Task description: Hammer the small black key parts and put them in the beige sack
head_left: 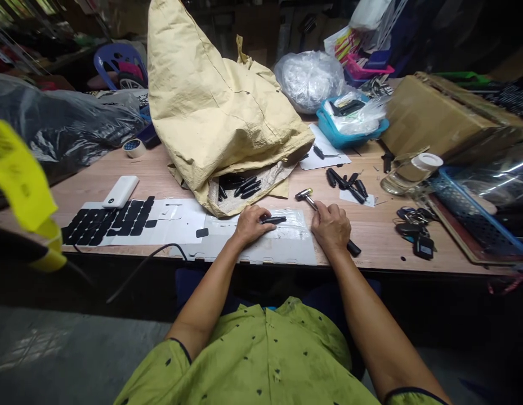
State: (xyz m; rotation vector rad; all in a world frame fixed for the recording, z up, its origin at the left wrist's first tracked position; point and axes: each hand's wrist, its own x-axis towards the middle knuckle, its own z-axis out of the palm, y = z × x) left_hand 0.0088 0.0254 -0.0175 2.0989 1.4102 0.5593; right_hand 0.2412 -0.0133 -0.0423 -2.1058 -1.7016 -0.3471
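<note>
My left hand [250,224] pinches a slim black stick-shaped part [275,220] and holds it down on a clear plastic sheet [293,228] at the table's near edge. My right hand [331,227] is closed round the black handle of a small hammer [305,196]; the metal head points away from me and the handle's end sticks out by my wrist. A big tan paper sack [210,101] lies just behind my hands, with several more black parts [240,187] spilling from its open mouth.
A white power bank [120,191] and a sheet of black pads [104,222] lie left. A blue tray [349,132], loose black parts [348,183], a jar with a white lid [408,171], keys [413,233], a cardboard box [438,112] and a blue basket [468,208] crowd the right.
</note>
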